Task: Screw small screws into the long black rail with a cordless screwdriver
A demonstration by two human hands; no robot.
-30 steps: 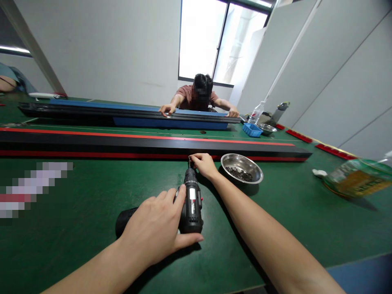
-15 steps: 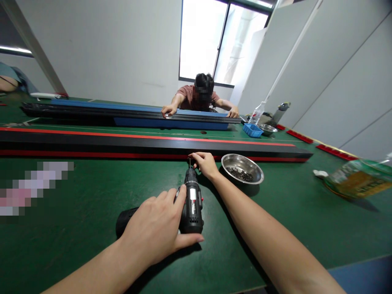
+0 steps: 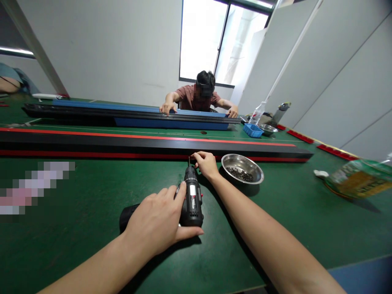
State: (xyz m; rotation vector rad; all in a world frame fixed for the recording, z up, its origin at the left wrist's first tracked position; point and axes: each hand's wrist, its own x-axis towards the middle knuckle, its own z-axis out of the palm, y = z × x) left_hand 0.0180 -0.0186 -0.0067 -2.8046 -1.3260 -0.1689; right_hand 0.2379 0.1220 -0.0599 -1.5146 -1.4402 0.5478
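1. Gripping black plastic power drill (image 3: 193,206) by its handle: left hand (image 3: 156,214), fingers wrapped.
2. Right hand (image 3: 206,165) beside slim metal bit (image 3: 189,161); can't tell if fingertips pinch anything.
3. Drill sideways, facing long black-and-red bar (image 3: 137,143); likely heavy, rigid.

Nothing is legible: white marks (image 3: 191,179) ringing the black plastic power drill (image 3: 194,208) and lettering (image 3: 366,180) on the green-and-yellow plastic container (image 3: 343,173) are blurred.

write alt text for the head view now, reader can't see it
The left hand grips a black drill at a green table, its bit pointing toward a long red-striped bar, with the right hand beside the tip. A metal bowl of small dark pieces sits to the right; opposite, a co-worker handles another long piece.
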